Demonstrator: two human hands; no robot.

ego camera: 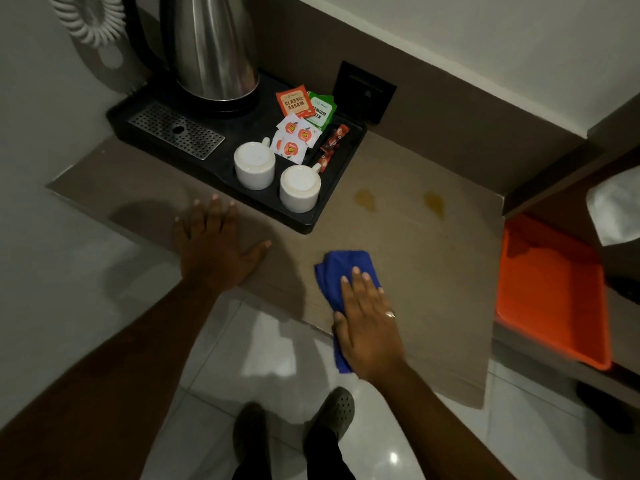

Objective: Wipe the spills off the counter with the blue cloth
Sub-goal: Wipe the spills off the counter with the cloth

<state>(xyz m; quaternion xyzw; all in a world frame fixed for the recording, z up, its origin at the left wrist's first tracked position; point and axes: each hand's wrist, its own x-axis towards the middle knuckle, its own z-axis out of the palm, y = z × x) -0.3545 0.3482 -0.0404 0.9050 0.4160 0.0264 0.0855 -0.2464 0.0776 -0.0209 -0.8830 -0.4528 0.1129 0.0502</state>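
Note:
A folded blue cloth (341, 271) lies on the brown counter (433, 271) near its front edge. My right hand (367, 323) rests flat on top of the cloth, fingers extended and pressing it down. Two yellowish spills mark the counter farther back: one (365, 199) just right of the black tray, another (435, 202) further right. The cloth is apart from both spills. My left hand (214, 244) lies flat on the counter to the left, fingers spread, holding nothing.
A black tray (166, 109) at the back left holds a steel kettle (214, 46), two upturned white cups (254, 164), (299, 188) and tea and sugar sachets (301, 116). An orange tray (550, 292) sits on a lower shelf to the right. A wall socket (365, 91) is behind.

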